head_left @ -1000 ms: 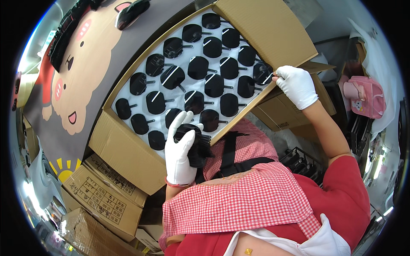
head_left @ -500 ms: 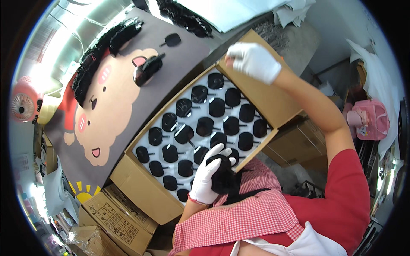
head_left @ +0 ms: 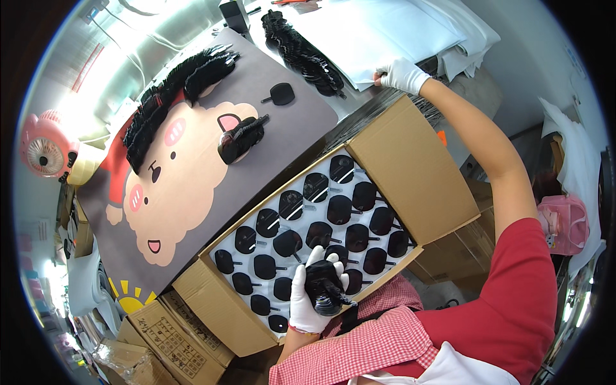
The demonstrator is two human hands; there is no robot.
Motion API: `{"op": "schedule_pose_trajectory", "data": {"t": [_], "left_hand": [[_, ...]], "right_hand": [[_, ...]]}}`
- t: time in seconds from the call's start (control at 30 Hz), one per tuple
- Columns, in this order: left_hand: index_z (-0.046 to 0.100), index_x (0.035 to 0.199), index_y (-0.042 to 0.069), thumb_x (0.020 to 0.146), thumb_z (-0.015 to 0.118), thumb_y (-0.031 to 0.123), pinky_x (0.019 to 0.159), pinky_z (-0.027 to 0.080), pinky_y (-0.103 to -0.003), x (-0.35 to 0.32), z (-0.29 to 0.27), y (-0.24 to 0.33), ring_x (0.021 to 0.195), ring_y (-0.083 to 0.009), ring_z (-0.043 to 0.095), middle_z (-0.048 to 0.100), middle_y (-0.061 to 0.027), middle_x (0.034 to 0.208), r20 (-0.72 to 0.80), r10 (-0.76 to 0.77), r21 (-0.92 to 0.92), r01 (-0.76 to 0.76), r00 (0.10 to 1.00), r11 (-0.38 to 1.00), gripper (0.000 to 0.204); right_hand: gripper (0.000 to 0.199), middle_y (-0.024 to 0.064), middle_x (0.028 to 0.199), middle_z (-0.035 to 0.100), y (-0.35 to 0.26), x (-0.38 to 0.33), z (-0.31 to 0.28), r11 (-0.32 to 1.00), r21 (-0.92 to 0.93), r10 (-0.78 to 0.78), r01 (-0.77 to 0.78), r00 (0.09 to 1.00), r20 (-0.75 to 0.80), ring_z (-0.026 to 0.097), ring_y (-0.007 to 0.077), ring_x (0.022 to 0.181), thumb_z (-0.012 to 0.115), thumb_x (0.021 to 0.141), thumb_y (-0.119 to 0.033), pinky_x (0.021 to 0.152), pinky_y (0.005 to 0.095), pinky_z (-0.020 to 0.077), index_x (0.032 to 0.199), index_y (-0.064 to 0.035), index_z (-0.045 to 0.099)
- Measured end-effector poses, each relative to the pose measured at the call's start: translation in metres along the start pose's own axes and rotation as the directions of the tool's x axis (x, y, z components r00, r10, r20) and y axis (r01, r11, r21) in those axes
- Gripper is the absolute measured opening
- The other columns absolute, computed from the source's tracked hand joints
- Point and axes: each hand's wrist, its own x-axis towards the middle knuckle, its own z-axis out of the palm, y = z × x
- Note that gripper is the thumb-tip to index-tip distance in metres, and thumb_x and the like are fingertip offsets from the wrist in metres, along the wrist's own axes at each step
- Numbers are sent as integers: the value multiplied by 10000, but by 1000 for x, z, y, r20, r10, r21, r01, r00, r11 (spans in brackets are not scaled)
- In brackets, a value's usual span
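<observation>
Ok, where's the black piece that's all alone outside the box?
In the head view, the lone black piece lies on the grey mat, in the upper part just left of centre, between a short black stack and a long black stack.

Pale wall (head_left: 532, 64) at right, grey cartoon-printed tabletop (head_left: 301, 125), bright glare (head_left: 90, 106) upper left

Brown carton (head_left: 149, 328), lower left: side panel bears a printed grid (head_left: 184, 351) of characters with dark handwritten entries. Red vertical marking (head_left: 88, 68), upper left: too small to read from here.
</observation>
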Motion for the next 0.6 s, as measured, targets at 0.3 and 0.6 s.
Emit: {"op": "schedule_pose_trajectory", "data": {"t": [0.3,0.6], "left_hand": [[501,1392,230,917,591,565,915,526,-483,5,4,1,1141,-276,599,548,-91,1290,103,9,-53,-4,995,999,588],[454,1388,139,926,625,232,874,542,-407,-9,6,8,1076,-252,602,543,-114,1242,33,67,159,-72,997,985,502]], "right_hand": [[137,69,824,724,0,23,-18,986,124,72,-107,963,258,640,153,780,760,793,-135,756,299,496,905,-57,747],[259,75,982,644,53,61,-61,893,443,-116,82,992,50,577,123,896,642,887,-229,812,259,467,992,7,627]]}}
